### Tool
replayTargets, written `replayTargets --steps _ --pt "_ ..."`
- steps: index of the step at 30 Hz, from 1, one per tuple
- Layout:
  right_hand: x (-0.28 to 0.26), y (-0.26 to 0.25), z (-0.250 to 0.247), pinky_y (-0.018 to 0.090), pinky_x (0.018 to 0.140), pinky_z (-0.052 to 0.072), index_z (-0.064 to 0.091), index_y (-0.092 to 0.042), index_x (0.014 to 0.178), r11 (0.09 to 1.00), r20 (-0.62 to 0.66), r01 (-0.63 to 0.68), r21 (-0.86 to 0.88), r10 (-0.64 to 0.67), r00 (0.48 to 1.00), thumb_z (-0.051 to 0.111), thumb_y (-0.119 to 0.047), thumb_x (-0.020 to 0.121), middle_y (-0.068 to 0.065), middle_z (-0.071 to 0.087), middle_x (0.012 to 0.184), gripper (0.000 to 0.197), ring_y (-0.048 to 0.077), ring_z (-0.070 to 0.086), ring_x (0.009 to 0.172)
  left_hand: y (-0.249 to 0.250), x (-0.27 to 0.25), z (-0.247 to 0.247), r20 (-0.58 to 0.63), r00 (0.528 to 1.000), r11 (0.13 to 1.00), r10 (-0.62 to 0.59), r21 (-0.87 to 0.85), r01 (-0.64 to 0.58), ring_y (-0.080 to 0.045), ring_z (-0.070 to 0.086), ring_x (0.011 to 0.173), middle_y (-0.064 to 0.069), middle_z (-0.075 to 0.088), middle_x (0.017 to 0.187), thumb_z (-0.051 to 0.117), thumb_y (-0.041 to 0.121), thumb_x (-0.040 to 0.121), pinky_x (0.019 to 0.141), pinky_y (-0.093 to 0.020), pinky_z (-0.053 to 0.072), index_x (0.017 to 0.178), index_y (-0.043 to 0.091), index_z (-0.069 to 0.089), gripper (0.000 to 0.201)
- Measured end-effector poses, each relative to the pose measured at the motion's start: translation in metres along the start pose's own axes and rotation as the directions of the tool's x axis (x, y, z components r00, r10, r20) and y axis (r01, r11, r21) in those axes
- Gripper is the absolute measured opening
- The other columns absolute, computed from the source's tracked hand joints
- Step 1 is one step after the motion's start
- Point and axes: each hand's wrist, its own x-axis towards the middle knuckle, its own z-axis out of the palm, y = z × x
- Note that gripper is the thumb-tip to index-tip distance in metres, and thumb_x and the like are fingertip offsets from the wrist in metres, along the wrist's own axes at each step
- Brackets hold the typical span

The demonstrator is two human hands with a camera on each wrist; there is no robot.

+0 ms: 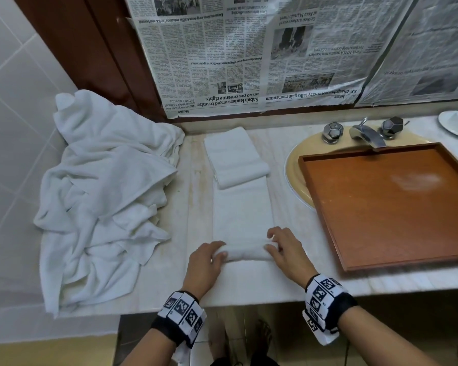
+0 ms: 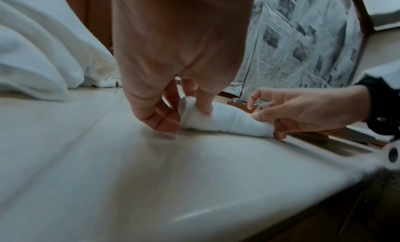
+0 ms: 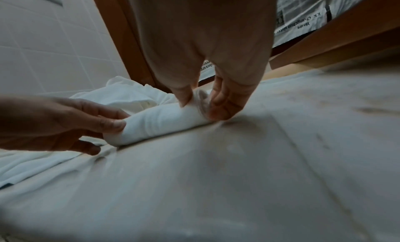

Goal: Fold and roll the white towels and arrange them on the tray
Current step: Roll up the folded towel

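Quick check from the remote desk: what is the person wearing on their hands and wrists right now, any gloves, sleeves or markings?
No gloves: the left hand and right hand are bare, and no sleeves show on the forearms. Each wrist carries a black band bearing boxy white blocks printed with black square tag markers. No cables are visible.

towel (image 1: 242,207): white strip flat on counter, near end rolled | tray (image 1: 328,215): brown wood, lying over basin
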Motion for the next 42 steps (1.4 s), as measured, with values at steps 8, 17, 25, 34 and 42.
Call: replayTargets --steps 8,17,25,34,42 --pt "-0.005 -0.007 0.008 0.034 0.065 0.05 0.065 -0.015 0.096 0.847 0.093 0.202 -0.492 -0.18 0.979 0.055 -0.04 0.083 0.0 0.058 0.101 0.03 0.023 0.055 0.093 0.004 0.012 -0.007 -0.034 0.996 0.993 -0.077 0.085 0.08 -0.016 0.057 0.091 0.002 0.054 0.101 0.059 0.038 0.096 0.079 -0.028 0.042 0.104 0.023 0.07 0.02" --pt "-0.004 -0.004 0.003 0.028 0.083 0.04 0.063 -0.01 0.115 0.951 0.164 0.12 -0.284 -0.075 0.984 0.05 -0.037 0.09 0.001 0.059 0.111 0.039 0.02 0.051 0.106 0.005 -0.022 0.011 0.044 0.981 0.926 0.19 0.324 -0.193 -0.02 0.055 0.098 0.004 0.054 0.119 0.052 0.056 0.09 0.071 -0.034 0.053 0.119 0.024 0.061 0.043" --pt "-0.016 -0.001 -0.001 0.033 0.081 0.047 0.056 -0.023 0.115 0.999 0.066 0.023 -0.046 -0.02 0.998 0.052 -0.03 0.098 -0.003 0.058 0.104 0.019 0.017 0.057 0.089 0.007 -0.016 -0.001 0.011 0.999 0.998 -0.041 -0.051 0.042 -0.006 0.06 0.092 0.013 0.066 0.1 0.064 0.05 0.092 0.081 -0.021 0.041 0.11 0.025 0.07 0.031" --pt "-0.025 0.001 0.0 0.03 0.074 0.049 0.06 -0.022 0.114 0.92 0.148 0.211 -0.331 -0.17 0.974 0.046 -0.051 0.092 -0.007 0.053 0.113 0.04 0.013 0.05 0.103 0.009 -0.022 0.004 -0.037 0.964 0.96 -0.262 -0.112 0.257 -0.007 0.052 0.064 0.008 0.055 0.066 0.068 0.056 0.086 0.059 -0.022 0.034 0.081 0.02 0.061 0.037" --pt "-0.033 0.005 0.003 0.027 0.086 0.047 0.061 -0.017 0.124 0.931 0.279 0.235 -0.28 -0.155 0.948 0.055 -0.046 0.093 -0.005 0.049 0.119 0.042 0.014 0.049 0.107 0.01 -0.041 0.008 -0.161 0.987 0.997 -0.001 0.072 0.013 -0.008 0.053 0.086 0.011 0.048 0.109 0.06 0.052 0.092 0.069 -0.027 0.048 0.11 0.029 0.056 0.029"
